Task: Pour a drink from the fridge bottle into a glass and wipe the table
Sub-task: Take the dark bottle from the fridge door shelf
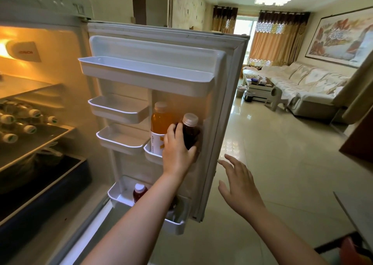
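Grip on dark bottle [190,131] in the open fridge door [181,48], at the right-hand door shelf [150,153].
Left hand [177,151] has fingers and thumb curled round the lower body of the dark bottle. The bottle is upright with a pale cap, just right of a taller orange bottle [161,121]. The hand hides its base, so cannot tell if it rests in the shelf. Right hand [240,186] hovers near the door's right edge, fingers straight and spread, holding nothing. Small red bottle [139,192] stands in the bottom door shelf. Lit fridge interior at left holds capped bottles [30,129] lying on a shelf.
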`<state>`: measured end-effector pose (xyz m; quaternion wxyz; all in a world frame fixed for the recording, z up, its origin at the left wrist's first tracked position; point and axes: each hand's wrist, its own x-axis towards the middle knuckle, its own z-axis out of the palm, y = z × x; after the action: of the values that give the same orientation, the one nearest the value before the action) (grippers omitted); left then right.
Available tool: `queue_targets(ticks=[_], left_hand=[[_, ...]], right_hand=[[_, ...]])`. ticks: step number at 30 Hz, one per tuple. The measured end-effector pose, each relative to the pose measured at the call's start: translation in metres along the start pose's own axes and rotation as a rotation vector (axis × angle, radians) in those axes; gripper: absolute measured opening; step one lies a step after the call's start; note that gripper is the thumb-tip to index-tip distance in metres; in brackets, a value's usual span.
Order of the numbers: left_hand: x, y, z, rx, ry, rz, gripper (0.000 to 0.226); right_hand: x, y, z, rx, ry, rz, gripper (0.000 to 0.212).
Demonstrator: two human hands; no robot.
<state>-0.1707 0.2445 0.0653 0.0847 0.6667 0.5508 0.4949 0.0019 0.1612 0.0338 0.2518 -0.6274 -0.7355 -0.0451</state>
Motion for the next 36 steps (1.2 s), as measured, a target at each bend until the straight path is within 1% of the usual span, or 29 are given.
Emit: queue_targets(ticks=[5,9,11,13,18,24,32,36], left_hand=[[-0.003,-0.001,-0.016,-0.05,0.006,0.201,0.082],[-0.004,0.019,-0.029,-0.072,-0.016,0.34,0.083],[-0.011,0.03,-0.03,-0.086,-0.07,0.4,0.08],[-0.021,0.039,-0.027,-0.109,-0.138,0.418,0.078],[-0.044,0.052,0.007,-0.07,-0.29,0.471,0.081],[-0.056,0.062,0.076,0.034,-0.365,0.457,0.081],[-0.065,0.089,0.204,0.045,-0.362,0.277,0.082],[-0.063,0.096,0.258,0.076,-0.414,0.224,0.081]], right_hand=[[-0.01,0.007,-0.001,0.018,0.01,0.047,0.053],[-0.014,0.026,-0.008,-0.058,-0.029,0.079,0.053],[-0.015,0.035,-0.014,-0.072,-0.035,0.123,0.053],[-0.018,0.043,-0.019,-0.083,-0.021,0.162,0.053],[-0.035,0.075,-0.026,-0.09,0.006,0.196,0.053],[-0.047,0.139,-0.033,-0.083,-0.028,0.179,0.056],[-0.035,0.26,-0.042,-0.038,-0.092,0.107,0.055],[-0.019,0.315,-0.039,-0.01,-0.142,0.103,0.056]])
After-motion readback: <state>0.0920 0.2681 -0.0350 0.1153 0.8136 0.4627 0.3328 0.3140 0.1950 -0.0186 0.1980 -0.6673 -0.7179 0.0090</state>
